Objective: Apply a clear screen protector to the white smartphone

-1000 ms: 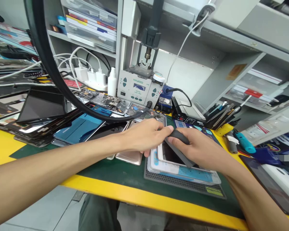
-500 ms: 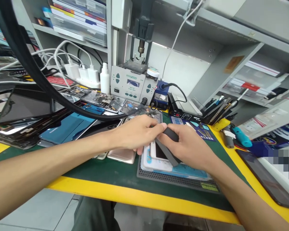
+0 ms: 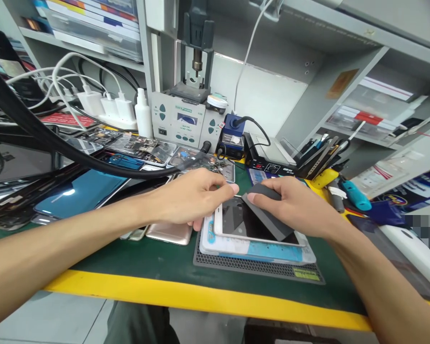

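A white-framed phone (image 3: 232, 220) with a dark, shiny screen lies face up on a white and blue flat case (image 3: 232, 247). My right hand (image 3: 290, 200) grips a dark grey, flat, cloth-like piece (image 3: 268, 217) between thumb and fingers, its lower end slanting over the right part of the screen. At the phone's upper left corner is my left hand (image 3: 204, 196), fingers curled and thumb close to the index finger. Whether something small sits in that pinch is hidden. Under the case is a grey perforated mat (image 3: 243, 271).
Left are a blue phone back (image 3: 82, 191), a gold phone (image 3: 170, 233) and stacked phone parts. A hot-air station (image 3: 181, 119) stands behind, near a white spray bottle (image 3: 143, 114). A thick black hose (image 3: 71, 155) crosses the left side. Tools (image 3: 322, 150) and a teal screwdriver (image 3: 356, 195) are right.
My right hand has moved right with the grey piece, away from my left hand, and more of the phone screen shows. The camera view has shifted slightly.
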`<state>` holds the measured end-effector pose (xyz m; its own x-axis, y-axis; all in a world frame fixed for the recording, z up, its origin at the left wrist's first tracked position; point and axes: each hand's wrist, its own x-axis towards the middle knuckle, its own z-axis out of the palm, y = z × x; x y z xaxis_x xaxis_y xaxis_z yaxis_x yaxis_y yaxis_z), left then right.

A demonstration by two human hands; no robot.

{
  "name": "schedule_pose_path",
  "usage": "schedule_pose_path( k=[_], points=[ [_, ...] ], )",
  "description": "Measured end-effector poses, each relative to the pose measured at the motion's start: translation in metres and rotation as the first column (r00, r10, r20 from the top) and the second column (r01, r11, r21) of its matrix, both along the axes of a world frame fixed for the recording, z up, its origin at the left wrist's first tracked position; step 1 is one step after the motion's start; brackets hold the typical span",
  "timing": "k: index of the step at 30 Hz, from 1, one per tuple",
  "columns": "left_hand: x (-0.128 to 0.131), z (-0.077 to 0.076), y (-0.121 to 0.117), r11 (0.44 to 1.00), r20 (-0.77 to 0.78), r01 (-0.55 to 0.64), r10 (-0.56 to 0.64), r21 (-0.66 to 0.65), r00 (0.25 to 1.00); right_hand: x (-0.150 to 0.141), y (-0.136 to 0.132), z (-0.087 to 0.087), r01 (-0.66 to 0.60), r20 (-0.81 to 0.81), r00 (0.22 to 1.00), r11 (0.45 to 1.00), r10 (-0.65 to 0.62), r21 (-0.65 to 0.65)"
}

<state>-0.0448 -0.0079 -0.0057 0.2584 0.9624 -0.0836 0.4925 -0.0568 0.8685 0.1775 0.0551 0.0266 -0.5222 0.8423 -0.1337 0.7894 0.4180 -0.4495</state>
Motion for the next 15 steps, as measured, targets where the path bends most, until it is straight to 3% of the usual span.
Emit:
schedule_pose_path(
  k=[15],
  points=[
    [-0.0011, -0.0001, -0.0013, 0.999, -0.062, 0.017, -0.014, 0.044, 0.998, -0.0044, -0.0055, -0.0017, -0.036, 0.055, 0.998, 0.992, 0.029, 0.122]
  ],
)
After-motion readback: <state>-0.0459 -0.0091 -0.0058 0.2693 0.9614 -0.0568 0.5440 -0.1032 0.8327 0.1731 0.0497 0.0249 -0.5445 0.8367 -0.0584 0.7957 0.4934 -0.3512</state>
